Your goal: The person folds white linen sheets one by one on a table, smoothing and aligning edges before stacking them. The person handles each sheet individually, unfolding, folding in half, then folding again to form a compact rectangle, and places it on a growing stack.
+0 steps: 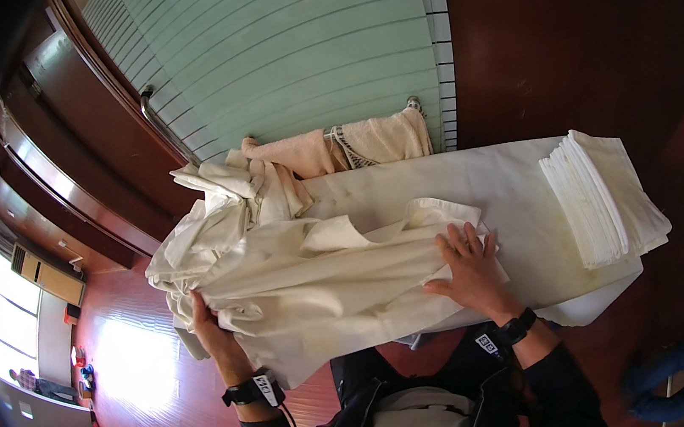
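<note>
A large creased white cloth (334,276) lies spread along a narrow table covered with a white sheet (511,189). My left hand (206,328) grips the bunched near-left edge of this cloth, and some of its fingertips are hidden in the folds. My right hand (472,274) rests palm down with fingers spread on the cloth's right end. One corner of the cloth is turned up beside those fingers. Farther left, a crumpled heap of white cloths (228,199) is piled on the table.
A neat stack of folded white cloths (600,200) stands at the table's right end. Beyond the far edge, towels (383,138) hang on a metal rail by a green-striped glass panel (285,46). A person's blue-clad legs (680,377) show at right. Reddish flooring (106,306) extends left.
</note>
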Motion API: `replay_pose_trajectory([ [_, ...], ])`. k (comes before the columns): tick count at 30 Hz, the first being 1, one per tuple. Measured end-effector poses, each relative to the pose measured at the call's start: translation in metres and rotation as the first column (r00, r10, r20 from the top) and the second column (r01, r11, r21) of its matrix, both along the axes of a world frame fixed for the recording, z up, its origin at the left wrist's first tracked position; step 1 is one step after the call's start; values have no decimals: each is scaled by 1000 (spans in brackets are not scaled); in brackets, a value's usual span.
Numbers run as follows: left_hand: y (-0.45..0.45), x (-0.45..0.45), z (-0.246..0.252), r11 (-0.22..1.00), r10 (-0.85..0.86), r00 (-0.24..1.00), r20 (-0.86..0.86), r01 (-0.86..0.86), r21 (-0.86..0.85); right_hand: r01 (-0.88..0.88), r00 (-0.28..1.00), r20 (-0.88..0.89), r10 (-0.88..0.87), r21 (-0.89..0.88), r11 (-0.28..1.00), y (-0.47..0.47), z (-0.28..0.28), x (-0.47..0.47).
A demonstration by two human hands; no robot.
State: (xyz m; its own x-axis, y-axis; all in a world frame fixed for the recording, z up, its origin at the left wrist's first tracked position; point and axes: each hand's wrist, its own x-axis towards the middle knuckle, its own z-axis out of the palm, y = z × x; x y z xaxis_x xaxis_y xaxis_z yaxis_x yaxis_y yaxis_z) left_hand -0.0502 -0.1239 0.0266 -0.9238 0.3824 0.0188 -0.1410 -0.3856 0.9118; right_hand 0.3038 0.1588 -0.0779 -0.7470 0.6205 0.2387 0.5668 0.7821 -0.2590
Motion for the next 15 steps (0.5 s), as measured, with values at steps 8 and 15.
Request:
replay_pose_trajectory([
  [8, -24, -14, -34, 816, -425, 895, -133, 443, 371, 110, 985, -121, -120, -87, 990, 10, -8, -1],
  [15, -29, 1, -42, 992, -30, 980, 195, 53, -113, 258, 954, -37, -296, -397, 881, 60, 13, 30],
])
